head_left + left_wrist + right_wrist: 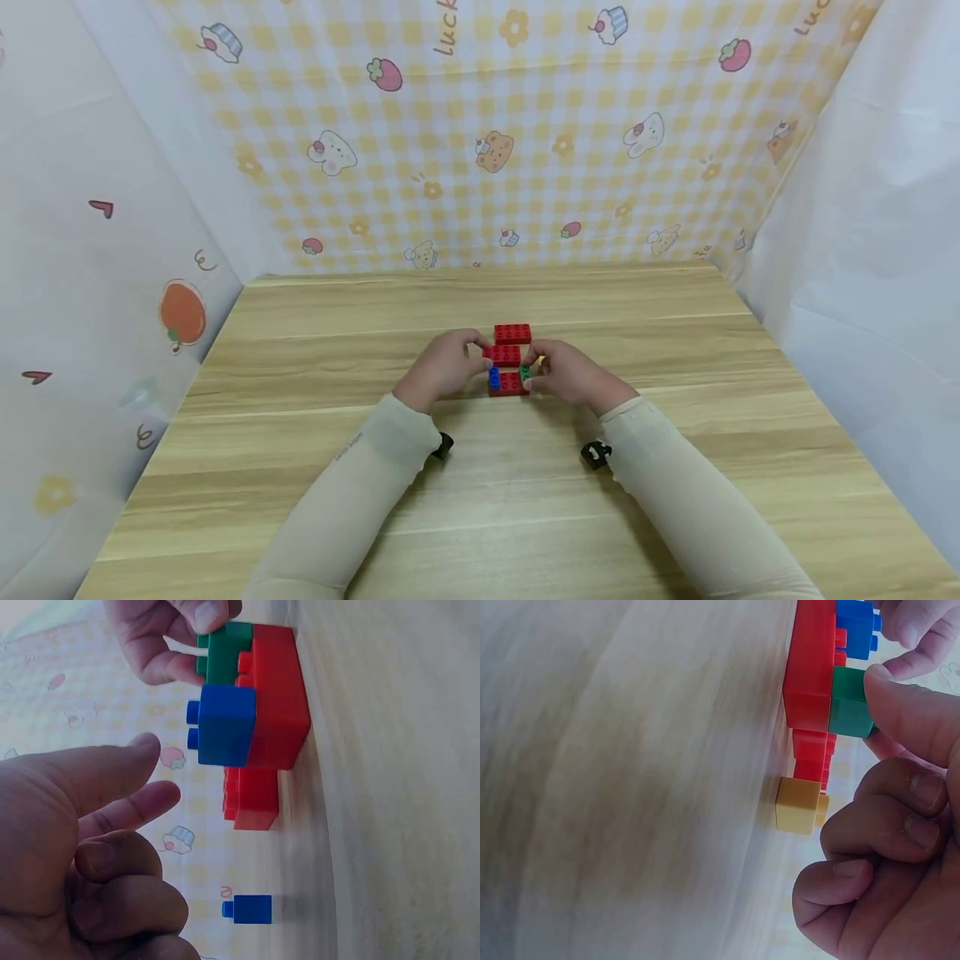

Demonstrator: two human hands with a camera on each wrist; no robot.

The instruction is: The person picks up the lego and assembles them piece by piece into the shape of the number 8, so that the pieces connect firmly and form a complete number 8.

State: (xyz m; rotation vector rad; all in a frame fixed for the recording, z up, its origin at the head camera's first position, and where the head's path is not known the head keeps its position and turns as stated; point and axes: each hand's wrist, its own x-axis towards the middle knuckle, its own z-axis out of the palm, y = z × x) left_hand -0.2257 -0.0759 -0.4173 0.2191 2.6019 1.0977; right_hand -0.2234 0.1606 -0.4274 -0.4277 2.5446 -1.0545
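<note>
A red brick (512, 385) lies nearest the person, with a blue brick (227, 725) on its left end and a green brick (850, 703) on its right end. Thumb and index finger of my right hand (573, 372) pinch the green brick; its other fingers are curled in the right wrist view. Close by the blue brick is my left hand (446, 367), thumb and index finger extended with a gap to that brick in the left wrist view. Its remaining fingers are bent and hold nothing visible.
Two more red bricks, a middle one (506, 356) and a far one (512, 334), lie behind the front one. A yellow brick (798, 805) stands near the right hand. Another blue brick (253, 909) appears in the left wrist view. The wooden table (480, 517) meets a checked cloth (465, 200).
</note>
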